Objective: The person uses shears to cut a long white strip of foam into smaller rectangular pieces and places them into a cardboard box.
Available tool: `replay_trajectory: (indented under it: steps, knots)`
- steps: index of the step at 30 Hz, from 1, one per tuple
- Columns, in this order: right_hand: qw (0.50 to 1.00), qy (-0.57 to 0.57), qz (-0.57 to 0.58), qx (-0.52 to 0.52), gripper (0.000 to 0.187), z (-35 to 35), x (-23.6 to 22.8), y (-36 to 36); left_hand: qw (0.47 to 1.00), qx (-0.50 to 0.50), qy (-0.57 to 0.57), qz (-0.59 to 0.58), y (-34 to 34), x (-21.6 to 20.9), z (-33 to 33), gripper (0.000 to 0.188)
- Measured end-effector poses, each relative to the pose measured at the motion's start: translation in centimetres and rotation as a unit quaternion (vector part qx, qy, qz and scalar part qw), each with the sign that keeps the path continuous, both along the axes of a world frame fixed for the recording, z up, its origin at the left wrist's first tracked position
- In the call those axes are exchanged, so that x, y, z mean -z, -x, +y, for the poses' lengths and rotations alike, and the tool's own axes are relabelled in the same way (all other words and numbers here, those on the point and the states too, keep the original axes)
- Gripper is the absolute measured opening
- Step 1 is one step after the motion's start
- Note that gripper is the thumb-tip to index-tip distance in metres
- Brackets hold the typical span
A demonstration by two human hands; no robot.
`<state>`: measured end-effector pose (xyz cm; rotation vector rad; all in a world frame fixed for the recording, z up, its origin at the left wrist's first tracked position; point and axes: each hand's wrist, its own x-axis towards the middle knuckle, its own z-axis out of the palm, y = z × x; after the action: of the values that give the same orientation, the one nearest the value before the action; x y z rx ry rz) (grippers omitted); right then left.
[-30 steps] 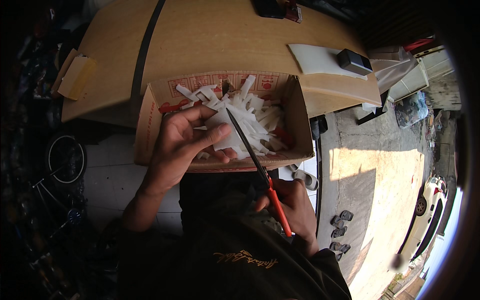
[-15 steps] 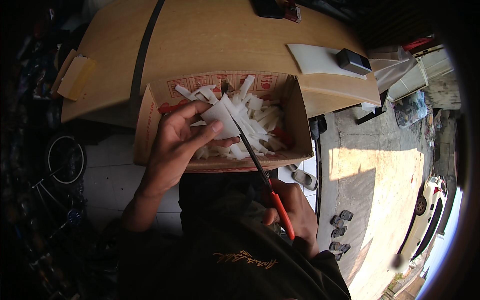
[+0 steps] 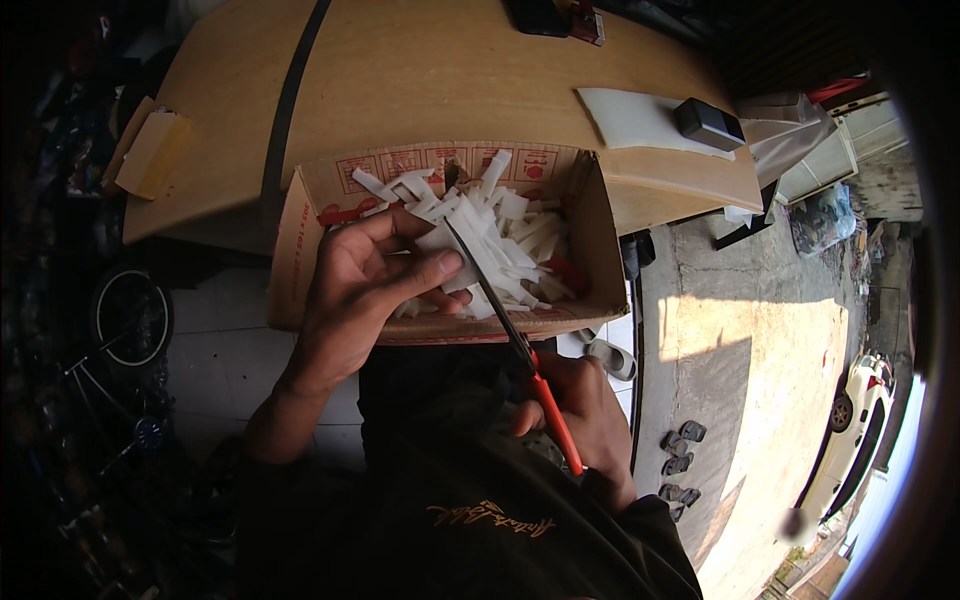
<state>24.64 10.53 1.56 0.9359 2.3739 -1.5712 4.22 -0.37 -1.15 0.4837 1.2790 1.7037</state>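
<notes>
Between thumb and fingers my left hand pinches a white foam-like sheet piece over an open cardboard box. My right hand is closed around the red handles of a pair of scissors. The dark blades point up and left, lying along the right edge of the held piece. Below them, the box holds a heap of cut white strips. Whether the blades are fully closed on the piece is hard to see.
Behind the box stretches a wooden table with a dark band across it. A white sheet lies there under a grey-black block. A phone sits at the far edge. Pairs of sandals rest on the ground at right.
The scissors have moved slightly up and left along the piece. In my left hand the piece looks narrower and sits lower. A white strip now lies by the blades, over the heap.
</notes>
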Motion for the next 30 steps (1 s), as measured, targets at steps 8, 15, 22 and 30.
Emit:
replay_trajectory:
  steps: [8, 15, 22, 30]
  knots:
    - [0.999, 0.027, -0.025, 0.023, 0.012, -0.1, 0.2, 0.4, 1.000, 0.018, 0.005, -0.021, 0.5, 0.1, -0.1, 0.018]
    - [0.998, 0.035, -0.006, 0.044, 0.015, 0.2, 0.3, 0.1, 1.000, 0.014, 0.024, -0.007, 0.6, -0.1, -0.3, 0.022]
    - [0.997, 0.018, 0.046, 0.058, 0.065, 0.3, 0.5, -1.7, 1.000, -0.018, -0.004, 0.020, 0.6, 0.0, -0.4, 0.019]
    - [0.997, 0.074, 0.000, -0.014, 0.076, 0.5, 1.0, -1.5, 0.998, -0.039, -0.042, -0.012, -0.2, 0.0, 0.0, 0.016]
